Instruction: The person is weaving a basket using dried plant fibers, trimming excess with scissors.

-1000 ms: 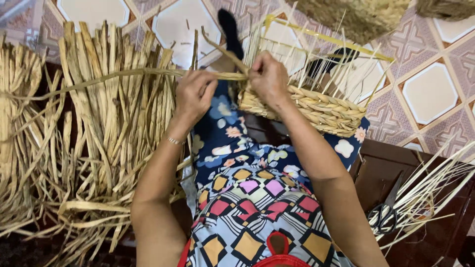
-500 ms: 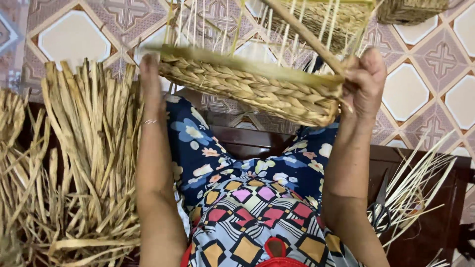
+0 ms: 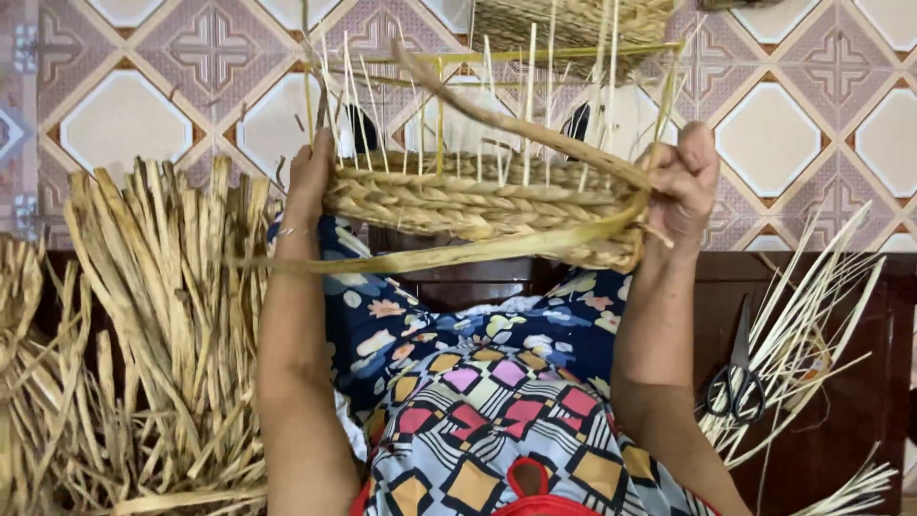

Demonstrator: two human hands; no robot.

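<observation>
Head view notes, as you looked down over your lap:

- You held a half-woven basket [image 3: 478,205] up in front of you, above your knees, with 1 hand at each end.
- Its long axis ran left to right across the view, so each hand sat at 1 short end and neither hand was nearer than the other.
- Your left hand [image 3: 310,177] pressed flat against the left end; fingers lay together and pointed upward along the wall, not pinching anything you could make out.
- Your right hand [image 3: 683,182] closed around the right end, fingers curled over the rim, and it appeared to pinch the long flat strand [image 3: 449,253] against the braided wall.
- That strand ran leftward from your right fingers, under the basket's lower edge, and its free end trailed past your left wrist.
- Thin upright stakes [image 3: 530,96] rose from the woven band, inside a yellow wire frame [image 3: 535,55].
- A pile of dried flat leaves [image 3: 162,325] lay to your left, just beside your left forearm.
- Scissors [image 3: 735,387] rested on a sheaf of thin pale reeds [image 3: 812,325] to your right, well apart from the basket.
- Patterned floor tiles [image 3: 124,115] showed beyond.
</observation>
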